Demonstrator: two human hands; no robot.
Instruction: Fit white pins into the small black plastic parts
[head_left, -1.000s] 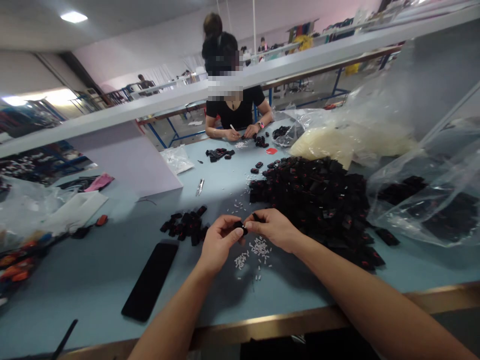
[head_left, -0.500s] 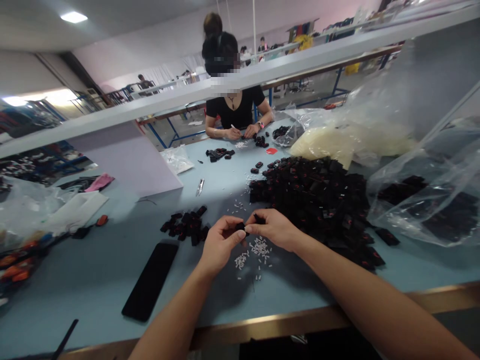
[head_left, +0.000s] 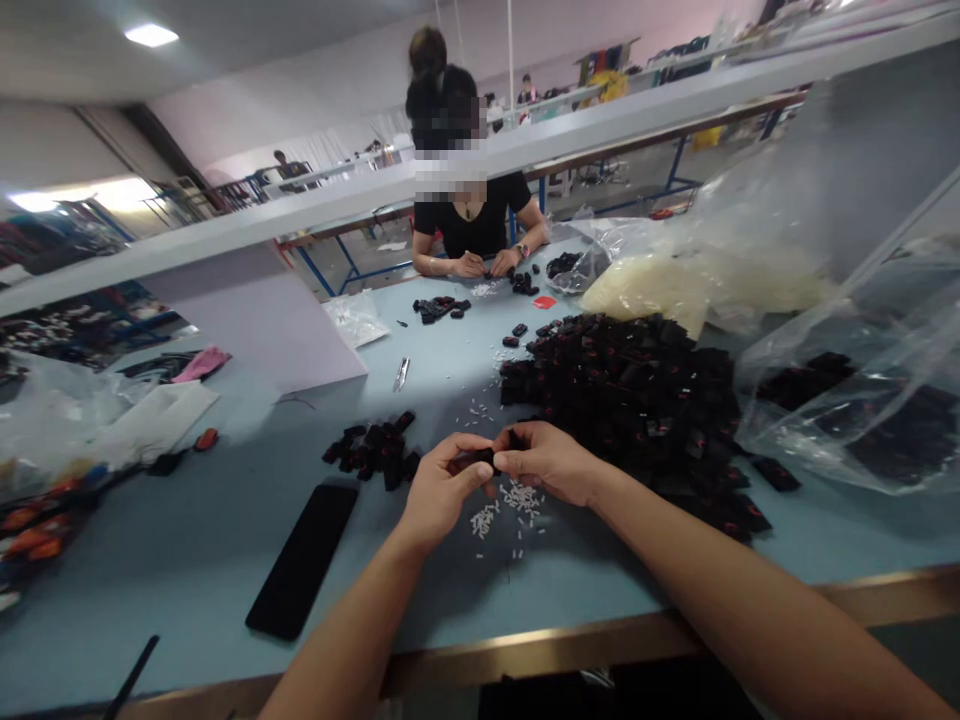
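Observation:
My left hand (head_left: 444, 487) pinches a small black piece (head_left: 484, 459) between thumb and fingers. From the other side, the fingertips of my right hand (head_left: 553, 461) close on the same piece. Something dark also shows in the curl of my right fingers; I cannot tell if it is a second piece. Below both hands lies a scatter of tiny white pegs (head_left: 520, 497). A big heap of black pieces with red marks (head_left: 626, 385) spreads just beyond my right hand, and a smaller group of black pieces (head_left: 371, 449) lies left of my left hand.
A black phone (head_left: 301, 562) lies at the left front, with small snips (head_left: 402, 374) farther back. Clear plastic bags (head_left: 862, 400) stand at the right. Across the table a co-worker (head_left: 476, 225) handles similar pieces under a white shelf (head_left: 450, 172). Orange-and-black items (head_left: 34, 535) lie far left.
The black piece between my hands has turned slightly, so more of it shows beside my left fingers. My fingertips have shifted a little; the arms stay in place.

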